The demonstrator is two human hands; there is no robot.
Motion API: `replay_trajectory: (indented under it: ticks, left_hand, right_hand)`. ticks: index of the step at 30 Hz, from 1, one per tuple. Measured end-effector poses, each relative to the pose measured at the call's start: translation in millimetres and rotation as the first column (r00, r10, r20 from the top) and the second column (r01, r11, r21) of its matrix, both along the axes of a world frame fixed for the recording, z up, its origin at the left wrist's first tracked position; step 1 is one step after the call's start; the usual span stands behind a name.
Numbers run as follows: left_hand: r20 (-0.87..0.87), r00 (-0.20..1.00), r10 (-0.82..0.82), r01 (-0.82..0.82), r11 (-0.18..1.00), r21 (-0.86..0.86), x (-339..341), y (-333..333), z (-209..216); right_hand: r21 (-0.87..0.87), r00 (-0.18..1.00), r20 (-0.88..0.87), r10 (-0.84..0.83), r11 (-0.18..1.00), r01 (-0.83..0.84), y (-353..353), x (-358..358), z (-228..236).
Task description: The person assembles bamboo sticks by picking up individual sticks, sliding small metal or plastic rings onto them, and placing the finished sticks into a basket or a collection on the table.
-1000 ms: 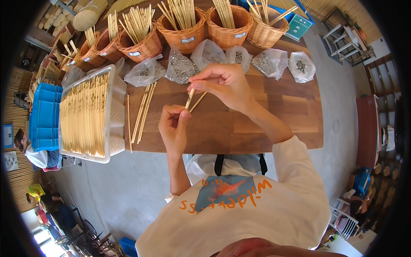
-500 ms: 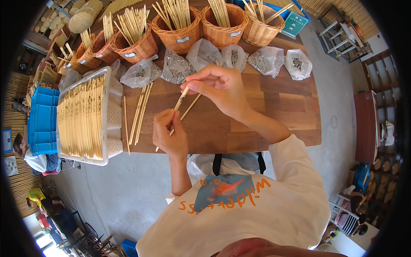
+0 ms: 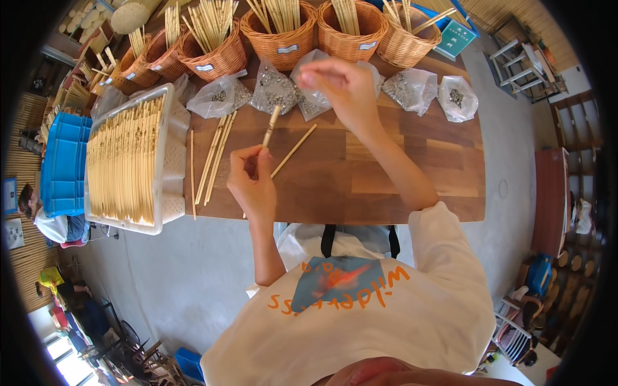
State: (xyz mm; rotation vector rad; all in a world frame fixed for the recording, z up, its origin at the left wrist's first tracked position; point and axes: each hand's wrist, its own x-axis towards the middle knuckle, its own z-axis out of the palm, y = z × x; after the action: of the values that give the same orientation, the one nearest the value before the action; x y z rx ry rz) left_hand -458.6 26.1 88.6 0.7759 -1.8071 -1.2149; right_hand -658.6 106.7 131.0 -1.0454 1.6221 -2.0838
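My left hand (image 3: 252, 183) pinches a slender bamboo stick (image 3: 271, 125) between thumb and fingers. The stick's upper end points up and away from me; a dark mark shows on it. My right hand (image 3: 347, 90), slightly blurred, hovers beyond the stick, apart from it, over the clear plastic bags. Its fingers are loosely bent and I see nothing in them. Beside my left hand another bamboo stick (image 3: 296, 149) lies slantwise on the wooden table (image 3: 399, 174). Nearest to the right hand is a bag of small grey pieces (image 3: 273, 90).
Wicker baskets (image 3: 280, 48) of bamboo sticks line the table's far side, with more bags of small pieces (image 3: 456, 98) before them. At left stand a white plastic crate (image 3: 174, 186) packed with marked sticks and a blue crate (image 3: 64, 164). Several loose sticks (image 3: 215, 157) lie beside the white crate.
My right hand has let go of the stick's upper end and moved away from me and to the right. My left hand still holds the stick, now more upright.
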Motion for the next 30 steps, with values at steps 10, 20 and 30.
replay_trajectory:
  ticks: [10,20,30]
  left_hand:
    - [-0.027,0.998,0.057,-0.057,0.998,0.001,6.3,-11.9,-3.9]
    - [-0.025,0.996,0.088,-0.088,0.996,0.029,16.7,-18.1,-11.5]
    - [0.087,0.992,0.089,-0.089,0.996,-0.003,24.4,-22.2,-12.8]
  right_hand:
    - [0.353,0.733,-0.680,0.028,0.888,0.294,-122.4,-44.4,-82.2]
    - [0.481,0.474,-0.851,0.229,0.701,0.526,-134.2,-63.1,-87.2]
    - [0.544,0.461,-0.820,0.339,0.714,0.442,-138.2,-74.3,-78.2]
